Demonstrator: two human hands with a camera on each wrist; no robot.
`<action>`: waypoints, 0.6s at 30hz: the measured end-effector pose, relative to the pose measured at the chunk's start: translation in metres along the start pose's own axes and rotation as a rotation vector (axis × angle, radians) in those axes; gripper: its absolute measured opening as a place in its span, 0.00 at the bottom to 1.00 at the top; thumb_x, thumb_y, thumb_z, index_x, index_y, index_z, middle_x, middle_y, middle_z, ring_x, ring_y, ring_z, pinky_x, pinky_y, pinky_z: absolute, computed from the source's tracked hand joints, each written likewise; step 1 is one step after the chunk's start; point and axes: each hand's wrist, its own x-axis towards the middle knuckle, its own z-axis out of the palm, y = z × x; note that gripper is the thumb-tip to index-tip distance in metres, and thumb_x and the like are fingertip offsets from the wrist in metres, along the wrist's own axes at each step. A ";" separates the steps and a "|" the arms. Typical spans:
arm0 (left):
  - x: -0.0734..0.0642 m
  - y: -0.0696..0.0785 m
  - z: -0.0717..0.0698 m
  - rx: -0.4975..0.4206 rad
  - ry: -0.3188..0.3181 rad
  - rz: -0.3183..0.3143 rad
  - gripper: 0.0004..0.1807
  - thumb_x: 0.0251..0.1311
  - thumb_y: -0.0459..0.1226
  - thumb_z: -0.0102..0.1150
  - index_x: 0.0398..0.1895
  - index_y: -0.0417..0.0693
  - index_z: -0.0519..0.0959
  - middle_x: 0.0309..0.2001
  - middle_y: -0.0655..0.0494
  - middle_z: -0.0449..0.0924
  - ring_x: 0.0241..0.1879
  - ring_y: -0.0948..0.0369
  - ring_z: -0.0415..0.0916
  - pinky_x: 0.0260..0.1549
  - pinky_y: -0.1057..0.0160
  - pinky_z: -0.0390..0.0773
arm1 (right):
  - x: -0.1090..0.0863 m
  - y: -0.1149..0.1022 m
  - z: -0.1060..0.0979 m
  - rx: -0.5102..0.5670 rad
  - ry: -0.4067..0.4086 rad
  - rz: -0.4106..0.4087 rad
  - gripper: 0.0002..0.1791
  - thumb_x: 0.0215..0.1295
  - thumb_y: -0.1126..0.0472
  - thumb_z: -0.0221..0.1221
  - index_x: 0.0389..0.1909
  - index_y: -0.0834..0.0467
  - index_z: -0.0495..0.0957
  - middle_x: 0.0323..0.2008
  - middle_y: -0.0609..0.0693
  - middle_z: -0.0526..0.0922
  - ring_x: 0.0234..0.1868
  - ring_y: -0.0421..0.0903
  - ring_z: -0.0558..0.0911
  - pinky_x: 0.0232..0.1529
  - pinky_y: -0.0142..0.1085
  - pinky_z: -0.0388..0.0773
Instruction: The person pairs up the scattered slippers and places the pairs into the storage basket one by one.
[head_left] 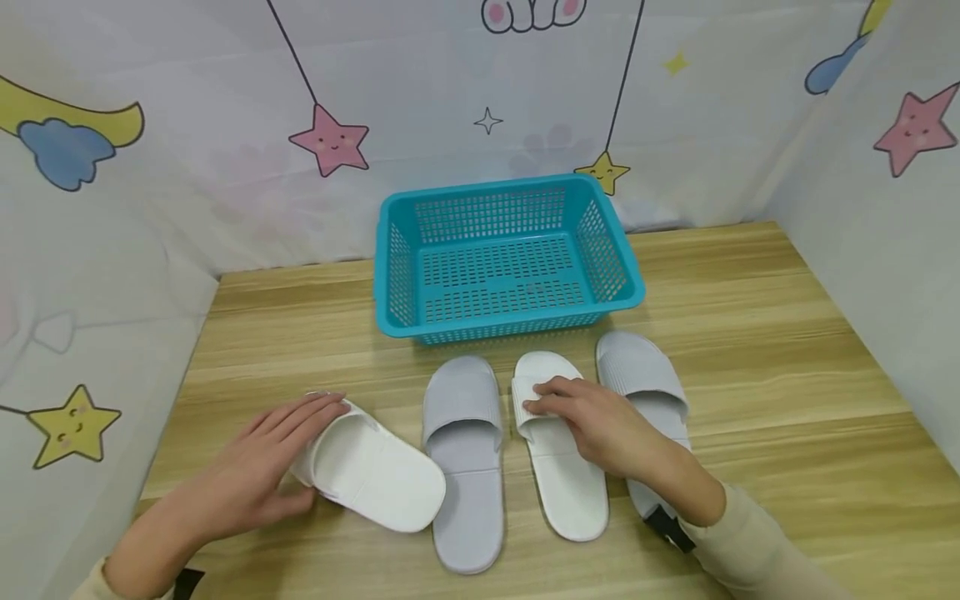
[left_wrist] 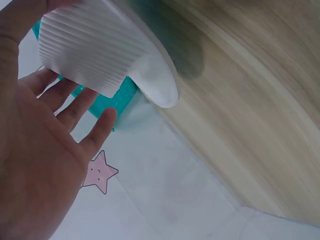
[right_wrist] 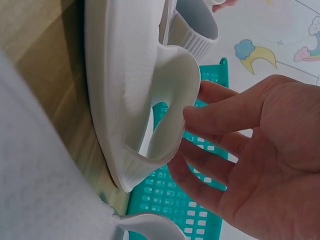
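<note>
In the head view, my left hand holds a white slipper across its ribbed strap, thumb on the near side and fingers on the far side. This slipper is turned at a slant, its heel overlapping a grey slipper. The left wrist view shows the white slipper's ribbed strap between thumb and fingers. My right hand is over a second white slipper, its fingertips at the strap. In the right wrist view, thumb and fingers touch the strap's edge, fingers only slightly bent.
A second grey slipper lies right of the right hand, partly under the forearm. Behind the slippers a blue-green basket stands on the wooden table. A patterned white cloth rises behind and at both sides.
</note>
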 end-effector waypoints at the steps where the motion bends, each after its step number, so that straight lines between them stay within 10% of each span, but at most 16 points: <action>1: 0.001 0.001 -0.001 -0.001 0.014 0.004 0.59 0.39 0.40 0.80 0.81 0.52 0.64 0.78 0.57 0.67 0.75 0.53 0.64 0.62 0.47 0.68 | 0.000 0.001 0.000 0.004 0.003 -0.002 0.21 0.71 0.76 0.59 0.57 0.54 0.88 0.58 0.52 0.86 0.59 0.53 0.85 0.55 0.49 0.84; 9: 0.008 0.005 -0.004 -0.022 0.095 0.069 0.58 0.39 0.48 0.81 0.79 0.49 0.68 0.75 0.58 0.71 0.75 0.55 0.66 0.75 0.71 0.43 | 0.000 0.005 0.000 0.034 0.005 -0.018 0.20 0.71 0.75 0.60 0.56 0.54 0.88 0.57 0.53 0.86 0.58 0.53 0.86 0.53 0.49 0.85; 18: 0.016 0.012 -0.005 -0.052 0.129 0.100 0.56 0.37 0.50 0.80 0.75 0.45 0.70 0.70 0.52 0.75 0.70 0.55 0.70 0.77 0.68 0.48 | 0.002 0.006 0.000 0.044 0.006 -0.016 0.20 0.70 0.76 0.61 0.55 0.55 0.88 0.56 0.53 0.86 0.59 0.53 0.85 0.55 0.50 0.84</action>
